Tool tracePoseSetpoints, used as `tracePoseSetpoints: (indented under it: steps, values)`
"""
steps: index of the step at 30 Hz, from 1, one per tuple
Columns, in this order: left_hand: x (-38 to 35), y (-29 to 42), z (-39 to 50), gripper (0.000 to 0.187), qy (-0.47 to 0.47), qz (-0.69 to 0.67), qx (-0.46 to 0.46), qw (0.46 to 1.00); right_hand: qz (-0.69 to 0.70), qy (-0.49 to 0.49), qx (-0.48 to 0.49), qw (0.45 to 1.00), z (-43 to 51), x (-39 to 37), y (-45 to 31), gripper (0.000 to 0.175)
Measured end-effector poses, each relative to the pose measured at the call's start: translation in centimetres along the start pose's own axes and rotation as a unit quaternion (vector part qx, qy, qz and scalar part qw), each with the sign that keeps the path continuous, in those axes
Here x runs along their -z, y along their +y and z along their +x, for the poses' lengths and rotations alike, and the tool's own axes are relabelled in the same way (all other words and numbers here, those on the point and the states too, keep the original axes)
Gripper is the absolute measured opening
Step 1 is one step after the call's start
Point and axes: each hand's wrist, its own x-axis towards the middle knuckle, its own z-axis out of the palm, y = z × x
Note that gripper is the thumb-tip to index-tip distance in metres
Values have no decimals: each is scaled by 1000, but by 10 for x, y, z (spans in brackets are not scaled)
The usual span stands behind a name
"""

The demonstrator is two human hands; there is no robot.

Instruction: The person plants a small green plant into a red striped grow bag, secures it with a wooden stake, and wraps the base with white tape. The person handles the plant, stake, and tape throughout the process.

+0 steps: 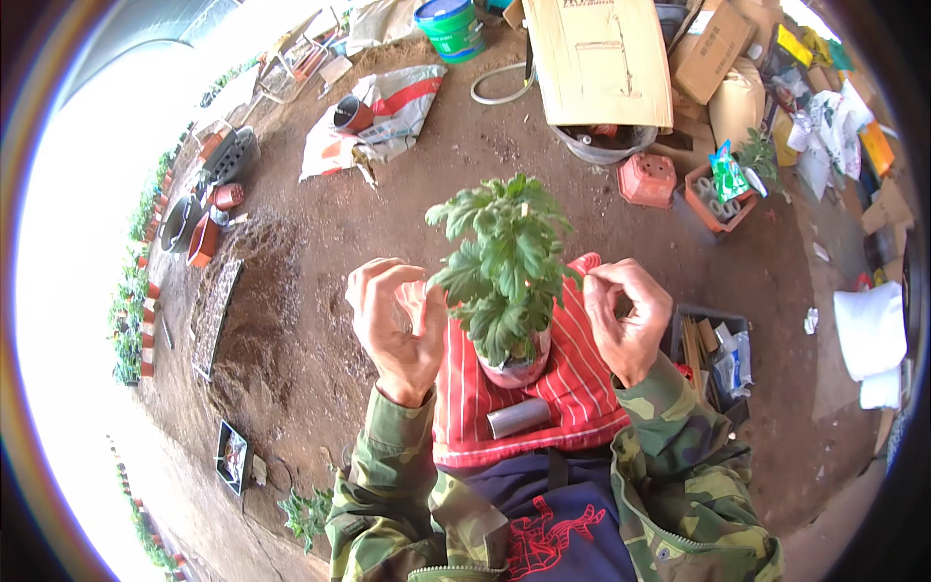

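A leafy potted plant (509, 269), which looks like a chrysanthemum, stands upright before me. Its pinkish pot (515, 369) rests on a red cloth with white stripes (465, 407) over my lap. To the left of the foliage, my left hand (400, 324) is raised with curled fingers, the thumb close to a leaf edge. On the other side, my right hand (629, 316) has thumb and forefinger brought together at the tip of a leaf; whether they grip it is unclear. A grey cylinder (518, 417) lies on the cloth just below the pot.
A dark crate (709, 364) of sticks and packets sits to my right. Farther off are an upturned terracotta-coloured planter (647, 180), a large cardboard box (600, 65) and a green bucket (451, 33). At left, a seedling tray (218, 320) lies beside loose soil.
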Motion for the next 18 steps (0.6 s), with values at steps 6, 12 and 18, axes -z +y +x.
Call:
tracePoseSetpoints:
  steps: [6, 12, 18]
  values:
    - [-13, 18, -12, 30, -14, 32, -76, 997, 37, -45, -91, 994, -24, -21, 17, 10]
    - [1, -27, -65, 28, -19, 2, 112, 994, -35, -100, -162, 981, -57, -16, 42, 13]
    - [-8, -64, -161, 61, -260, -104, 332, 901, -72, -264, -75, 959, -110, -8, 74, 83]
